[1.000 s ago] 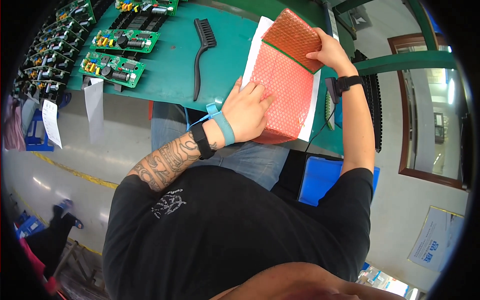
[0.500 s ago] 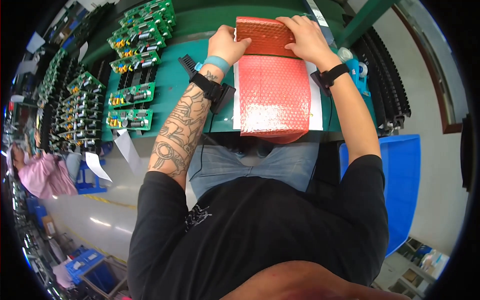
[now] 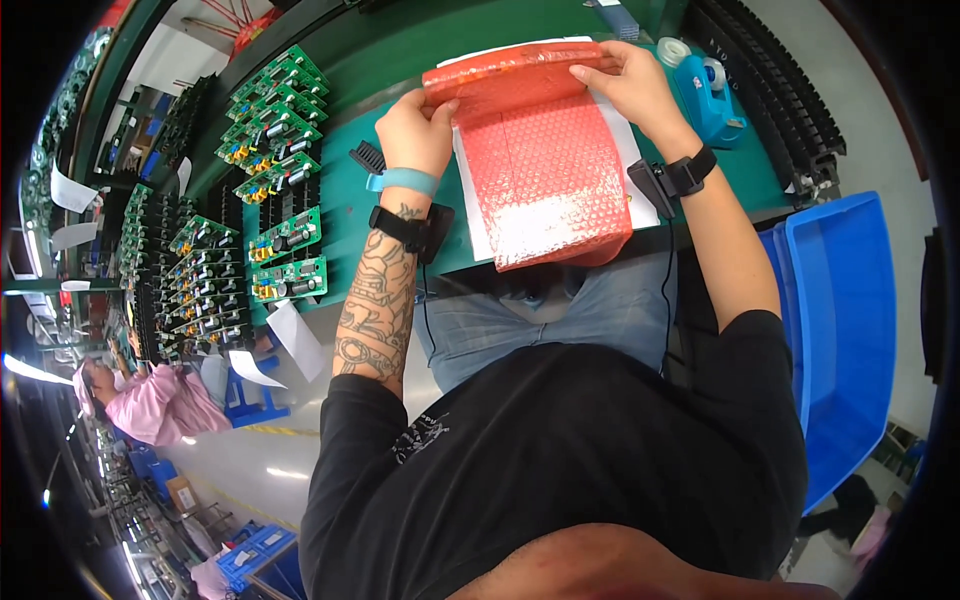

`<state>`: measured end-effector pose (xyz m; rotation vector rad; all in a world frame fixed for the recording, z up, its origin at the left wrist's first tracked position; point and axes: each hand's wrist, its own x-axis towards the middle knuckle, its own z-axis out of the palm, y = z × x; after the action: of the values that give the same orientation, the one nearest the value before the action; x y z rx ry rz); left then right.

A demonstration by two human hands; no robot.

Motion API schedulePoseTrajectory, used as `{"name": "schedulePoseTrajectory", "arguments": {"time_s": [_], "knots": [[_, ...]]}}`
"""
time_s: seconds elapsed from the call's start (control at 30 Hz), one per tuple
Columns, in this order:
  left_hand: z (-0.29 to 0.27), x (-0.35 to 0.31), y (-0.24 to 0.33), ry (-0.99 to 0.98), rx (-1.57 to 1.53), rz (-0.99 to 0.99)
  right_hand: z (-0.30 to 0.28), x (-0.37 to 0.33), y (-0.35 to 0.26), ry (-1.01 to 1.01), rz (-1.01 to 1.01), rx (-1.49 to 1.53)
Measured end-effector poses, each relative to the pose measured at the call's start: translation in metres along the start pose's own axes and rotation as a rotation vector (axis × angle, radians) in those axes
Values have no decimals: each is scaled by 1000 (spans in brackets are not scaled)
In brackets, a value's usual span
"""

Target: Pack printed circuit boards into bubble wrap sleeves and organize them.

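Observation:
A sheet of red bubble wrap (image 3: pixel 550 170) lies over white paper (image 3: pixel 472 205) on the green table, its near end hanging past the front edge. The far end forms a raised fold (image 3: pixel 520 75) between my hands. My left hand (image 3: pixel 417 132) pinches the fold's left corner with thumb and fingers. At its right corner, my right hand (image 3: pixel 632 88) grips with the thumb in front and fingers behind. Whether anything lies inside the fold cannot be made out.
Upright green circuit boards (image 3: pixel 285 230) stand in black racks on the left. A blue tape dispenser (image 3: pixel 708 100) sits at the far right beside a black rack (image 3: pixel 770 90). A blue bin (image 3: pixel 840 330) stands to the right. Another person in pink (image 3: pixel 165 400) is far left.
My hands have lifted the bubble wrap's far fold and tilted it, its left end coming nearer to me. The view has shifted and turned a little.

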<state>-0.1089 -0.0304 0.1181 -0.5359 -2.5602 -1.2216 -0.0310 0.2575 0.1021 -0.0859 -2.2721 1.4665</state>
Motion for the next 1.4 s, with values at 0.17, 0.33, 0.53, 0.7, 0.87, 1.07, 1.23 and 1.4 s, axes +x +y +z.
{"name": "schedulePoseTrajectory", "arguments": {"time_s": [0.17, 0.33, 0.53, 0.7, 0.87, 1.07, 1.23, 1.4], "knots": [[-21, -32, 13, -32, 61, -48, -1, -23, -12, -15, 21, -272], [-31, -60, 2, -210, -590, -343, 2, -52, -1, -47, 134, -78], [-42, -86, -5, -441, -1061, -549, 4, -77, 2, -28, 438, 461], [-58, -76, 10, -389, -1391, -664, -5, -74, 6, 46, 633, 975], [-65, -25, 46, -161, -1381, -516, 2, -73, 5, 121, 579, 795], [-54, 70, 57, -621, -1471, -47, 22, -75, -19, -45, 363, 258], [-40, 98, 66, -124, -178, 55, 17, -75, -25, -85, 53, -621], [-38, 97, 68, 74, 32, 225, 17, -73, -25, -110, -88, -596]]}}
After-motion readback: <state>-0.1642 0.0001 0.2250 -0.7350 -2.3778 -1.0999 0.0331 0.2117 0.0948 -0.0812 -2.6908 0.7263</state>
